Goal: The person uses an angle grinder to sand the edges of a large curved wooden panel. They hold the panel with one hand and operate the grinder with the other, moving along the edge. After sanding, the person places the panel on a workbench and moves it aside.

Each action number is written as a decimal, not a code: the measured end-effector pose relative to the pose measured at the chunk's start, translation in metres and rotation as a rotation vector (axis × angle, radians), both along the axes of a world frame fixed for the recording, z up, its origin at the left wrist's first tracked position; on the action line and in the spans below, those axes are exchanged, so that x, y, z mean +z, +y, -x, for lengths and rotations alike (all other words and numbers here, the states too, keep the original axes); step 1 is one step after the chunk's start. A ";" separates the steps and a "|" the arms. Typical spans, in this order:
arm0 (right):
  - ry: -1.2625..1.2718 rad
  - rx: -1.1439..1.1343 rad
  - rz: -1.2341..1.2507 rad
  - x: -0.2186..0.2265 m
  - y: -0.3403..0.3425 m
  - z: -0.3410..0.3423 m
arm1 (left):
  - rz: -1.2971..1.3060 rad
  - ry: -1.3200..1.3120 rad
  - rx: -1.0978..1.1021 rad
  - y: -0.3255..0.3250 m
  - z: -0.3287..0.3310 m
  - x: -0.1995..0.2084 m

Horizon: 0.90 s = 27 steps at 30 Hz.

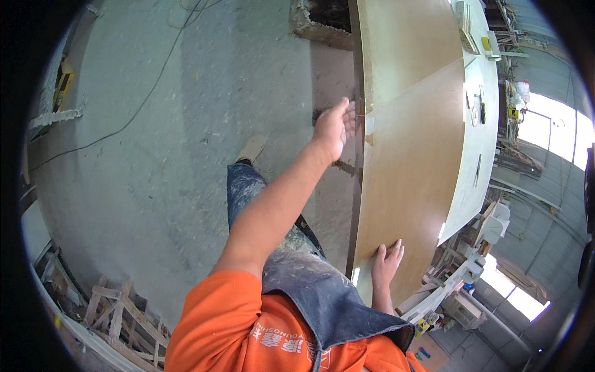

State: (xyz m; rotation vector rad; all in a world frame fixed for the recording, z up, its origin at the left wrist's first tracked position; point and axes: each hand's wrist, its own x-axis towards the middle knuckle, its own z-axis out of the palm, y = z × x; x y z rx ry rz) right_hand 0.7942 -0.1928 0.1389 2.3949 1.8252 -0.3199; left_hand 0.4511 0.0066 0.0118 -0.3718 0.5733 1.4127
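Extending lengthwise from 6 to 12 o'clock, the brown panel [406, 180] lies under the nearer, flattened right hand [385, 268] and at 3 o'clock from the half-curled, apparently empty left hand [333, 131].

- At one o'clock, the left hand [335, 131] is held beside a brown panel's [409, 167] edge.
- Toward half past four, the right hand [387, 268] is laid on it.
- At eight, timber scraps [141, 318] are piled.

Board [412, 192] on table [468, 193] — tools [483, 113] right
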 end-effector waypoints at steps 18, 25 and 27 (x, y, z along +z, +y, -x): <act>-0.001 -0.007 -0.020 -0.007 -0.003 0.002 | 0.134 0.066 -0.110 -0.003 0.012 0.007; 0.012 -0.031 -0.082 -0.011 -0.006 0.005 | 0.020 0.490 -0.226 0.003 0.014 0.037; 0.022 -0.039 -0.099 -0.012 -0.007 0.007 | 0.014 0.590 -0.233 0.002 0.004 0.035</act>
